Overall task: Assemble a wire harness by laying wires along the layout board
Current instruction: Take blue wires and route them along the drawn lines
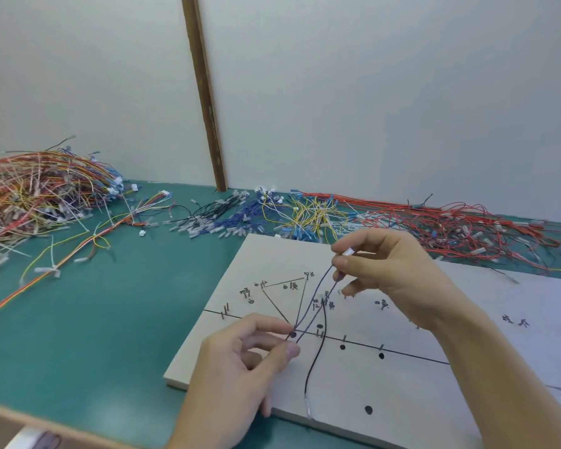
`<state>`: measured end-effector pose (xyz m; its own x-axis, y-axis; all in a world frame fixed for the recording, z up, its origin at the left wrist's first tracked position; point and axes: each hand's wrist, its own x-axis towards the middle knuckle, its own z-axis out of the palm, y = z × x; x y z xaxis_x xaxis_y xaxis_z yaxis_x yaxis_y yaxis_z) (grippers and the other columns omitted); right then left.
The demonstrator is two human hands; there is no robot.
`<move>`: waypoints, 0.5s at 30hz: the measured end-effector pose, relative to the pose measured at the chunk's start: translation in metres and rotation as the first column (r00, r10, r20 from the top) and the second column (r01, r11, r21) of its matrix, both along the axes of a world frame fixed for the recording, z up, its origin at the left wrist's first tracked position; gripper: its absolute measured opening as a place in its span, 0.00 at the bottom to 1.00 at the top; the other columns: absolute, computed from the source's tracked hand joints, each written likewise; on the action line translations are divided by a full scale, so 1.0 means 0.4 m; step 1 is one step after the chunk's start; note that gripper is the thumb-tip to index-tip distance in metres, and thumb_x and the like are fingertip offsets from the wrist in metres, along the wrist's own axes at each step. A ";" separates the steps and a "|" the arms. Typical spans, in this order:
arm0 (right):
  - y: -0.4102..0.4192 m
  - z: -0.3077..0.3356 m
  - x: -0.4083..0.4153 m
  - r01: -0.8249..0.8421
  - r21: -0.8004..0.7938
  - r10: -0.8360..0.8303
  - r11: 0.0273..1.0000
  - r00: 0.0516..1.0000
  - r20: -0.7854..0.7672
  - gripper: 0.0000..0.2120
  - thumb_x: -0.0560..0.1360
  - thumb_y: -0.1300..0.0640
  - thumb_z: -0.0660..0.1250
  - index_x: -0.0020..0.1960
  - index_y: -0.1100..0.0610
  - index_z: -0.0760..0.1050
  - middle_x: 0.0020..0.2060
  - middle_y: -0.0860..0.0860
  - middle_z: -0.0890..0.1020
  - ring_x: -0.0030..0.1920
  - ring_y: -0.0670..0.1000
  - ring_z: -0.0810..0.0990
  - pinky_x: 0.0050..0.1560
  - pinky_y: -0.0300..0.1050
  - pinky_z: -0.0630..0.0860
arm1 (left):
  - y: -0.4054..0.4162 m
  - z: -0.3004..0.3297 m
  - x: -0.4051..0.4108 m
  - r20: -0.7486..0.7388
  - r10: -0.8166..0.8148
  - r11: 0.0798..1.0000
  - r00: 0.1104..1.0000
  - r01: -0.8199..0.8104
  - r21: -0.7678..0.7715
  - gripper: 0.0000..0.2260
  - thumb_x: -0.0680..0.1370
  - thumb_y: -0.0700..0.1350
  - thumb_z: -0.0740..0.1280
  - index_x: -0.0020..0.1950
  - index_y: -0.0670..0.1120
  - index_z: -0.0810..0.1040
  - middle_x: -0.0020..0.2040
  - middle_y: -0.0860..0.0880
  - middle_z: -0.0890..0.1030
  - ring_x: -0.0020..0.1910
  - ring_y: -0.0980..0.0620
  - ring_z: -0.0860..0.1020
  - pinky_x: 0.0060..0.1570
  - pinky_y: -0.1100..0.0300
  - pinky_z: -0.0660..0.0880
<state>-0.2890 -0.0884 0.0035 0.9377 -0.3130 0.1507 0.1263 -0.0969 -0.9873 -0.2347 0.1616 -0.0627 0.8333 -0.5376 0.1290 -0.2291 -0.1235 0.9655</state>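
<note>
The wires (308, 306) in hand are two thin dark strands, stretching slantwise above the layout board (402, 400), which is lying on the green counter (110, 319). The left hand (240, 367) is pinching their lower ends between thumb and forefinger, right over a black dot where the drawn lines are meeting. The right hand (386, 264) is pinching the upper ends, with a small clear terminal (348, 252) showing between its fingertips; both grips are closed on the strands. A black wire (318, 351) is already lying across the board, curving down toward its near edge.

To do this step well, I would judge that the left grip should be keeping the ends pressed at the junction while the right is drawing the strands taut and lowering them onto the inked branch line running up toward the handwritten labels. Slack is the likely trouble: thin strands may be springing off the line or crossing the black wire. Whether the short dark marks along the lines are pegs is hard to tell.

Sorted heaps of black, blue, yellow and red wires (305, 212) are lying along the back wall.
</note>
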 end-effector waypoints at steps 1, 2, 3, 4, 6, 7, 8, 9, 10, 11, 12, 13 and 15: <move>0.004 -0.004 0.005 0.040 -0.016 -0.039 0.999 0.999 0.016 0.07 0.74 0.68 0.75 0.48 0.59 0.85 0.39 0.58 0.82 0.40 0.56 0.85 0.39 0.48 0.83 | -0.003 0.001 -0.002 -0.016 -0.020 1.000 1.000 0.020 0.005 0.09 0.72 0.55 0.77 0.50 0.58 0.84 0.45 0.51 0.88 0.19 0.49 0.75 0.26 0.64 0.69; 0.008 -0.008 0.010 0.066 -0.044 -0.065 0.997 0.998 0.016 0.07 0.74 0.68 0.75 0.48 0.58 0.85 0.38 0.59 0.81 0.40 0.55 0.85 0.39 0.49 0.83 | -0.006 0.001 -0.003 -0.011 -0.031 0.999 0.999 0.031 0.023 0.07 0.73 0.54 0.77 0.48 0.57 0.84 0.45 0.52 0.87 0.19 0.48 0.75 0.26 0.64 0.68; 0.011 -0.011 0.014 0.073 -0.090 -0.074 0.993 0.997 -0.005 0.08 0.74 0.69 0.74 0.47 0.57 0.85 0.38 0.59 0.81 0.39 0.54 0.84 0.39 0.49 0.84 | -0.008 -0.002 -0.005 0.005 -0.040 0.998 0.999 0.039 0.053 0.05 0.74 0.52 0.77 0.47 0.56 0.84 0.44 0.52 0.87 0.19 0.48 0.76 0.26 0.64 0.68; 0.010 -0.011 0.016 0.056 -0.148 -0.064 0.987 0.997 -0.046 0.08 0.74 0.69 0.74 0.46 0.57 0.85 0.37 0.58 0.81 0.38 0.54 0.84 0.41 0.51 0.85 | -0.009 -0.005 -0.009 0.019 -0.051 0.995 0.999 0.049 0.084 0.04 0.75 0.50 0.77 0.46 0.56 0.84 0.43 0.53 0.87 0.19 0.48 0.76 0.26 0.64 0.68; -0.004 0.000 0.008 -0.040 -0.259 -0.001 0.965 0.988 -0.156 0.07 0.74 0.68 0.74 0.46 0.57 0.85 0.35 0.58 0.82 0.37 0.54 0.84 0.46 0.54 0.85 | -0.009 -0.007 -0.014 0.015 -0.072 0.990 0.997 0.070 0.119 0.04 0.74 0.50 0.77 0.45 0.56 0.84 0.42 0.53 0.87 0.19 0.48 0.77 0.27 0.62 0.71; -0.013 0.010 0.001 -0.096 -0.290 0.038 0.952 0.979 -0.199 0.07 0.75 0.67 0.74 0.46 0.56 0.85 0.35 0.60 0.83 0.38 0.55 0.84 0.47 0.55 0.84 | -0.008 -0.005 -0.013 -0.003 -0.080 0.989 0.997 0.080 0.126 0.04 0.73 0.52 0.77 0.45 0.57 0.84 0.41 0.53 0.87 0.19 0.48 0.77 0.28 0.61 0.71; -0.021 0.021 -0.006 -0.138 -0.301 0.071 0.944 0.972 -0.223 0.06 0.75 0.66 0.75 0.47 0.56 0.85 0.37 0.61 0.84 0.39 0.56 0.85 0.48 0.53 0.84 | -0.007 -0.001 -0.008 -0.029 -0.087 0.988 0.996 0.090 0.125 0.05 0.71 0.53 0.76 0.45 0.57 0.84 0.41 0.52 0.87 0.20 0.48 0.77 0.27 0.60 0.71; -0.027 0.030 -0.011 -0.162 -0.297 0.095 0.941 0.969 -0.230 0.06 0.75 0.66 0.75 0.47 0.55 0.85 0.38 0.61 0.84 0.39 0.56 0.85 0.47 0.51 0.84 | -0.007 0.002 -0.001 -0.059 -0.095 0.988 0.994 0.101 0.117 0.06 0.71 0.54 0.75 0.45 0.57 0.83 0.42 0.51 0.87 0.20 0.48 0.77 0.25 0.61 0.69; -0.030 0.037 -0.015 -0.171 -0.289 0.107 0.942 0.968 -0.226 0.07 0.75 0.65 0.75 0.47 0.55 0.85 0.38 0.60 0.85 0.39 0.56 0.85 0.47 0.49 0.84 | -0.008 0.005 0.006 -0.087 -0.106 0.987 0.991 0.115 0.111 0.05 0.71 0.54 0.75 0.46 0.57 0.83 0.43 0.51 0.87 0.20 0.48 0.76 0.23 0.63 0.67; -0.030 0.039 -0.016 -0.165 -0.291 0.103 0.943 0.971 -0.217 0.07 0.75 0.65 0.75 0.48 0.54 0.85 0.38 0.59 0.85 0.39 0.55 0.85 0.47 0.49 0.84 | -0.010 0.007 0.013 -0.107 -0.121 0.985 0.987 0.132 0.109 0.04 0.73 0.52 0.74 0.47 0.57 0.83 0.44 0.50 0.87 0.20 0.47 0.76 0.21 0.64 0.66; -0.029 0.037 -0.013 -0.136 -0.306 0.077 0.942 0.977 -0.199 0.07 0.75 0.65 0.76 0.47 0.54 0.85 0.38 0.59 0.85 0.38 0.54 0.84 0.47 0.50 0.85 | -0.012 0.008 0.018 -0.120 -0.136 0.983 0.983 0.149 0.105 0.03 0.75 0.50 0.74 0.47 0.57 0.83 0.45 0.50 0.87 0.21 0.47 0.76 0.21 0.64 0.66; -0.027 0.032 -0.005 -0.085 -0.327 0.029 0.941 0.984 -0.174 0.07 0.74 0.65 0.76 0.47 0.54 0.85 0.37 0.59 0.85 0.37 0.54 0.84 0.47 0.52 0.85 | -0.014 0.007 0.022 -0.129 -0.144 0.983 0.981 0.157 0.098 0.04 0.77 0.48 0.74 0.48 0.57 0.83 0.45 0.50 0.87 0.21 0.46 0.77 0.21 0.64 0.67; -0.019 0.017 0.016 0.039 -0.341 -0.088 0.939 0.987 -0.131 0.07 0.73 0.65 0.77 0.46 0.53 0.86 0.37 0.60 0.85 0.36 0.52 0.83 0.46 0.54 0.85 | -0.019 0.007 0.027 -0.149 -0.116 0.989 0.982 0.128 0.070 0.05 0.78 0.45 0.74 0.48 0.56 0.83 0.45 0.49 0.87 0.21 0.44 0.77 0.21 0.63 0.68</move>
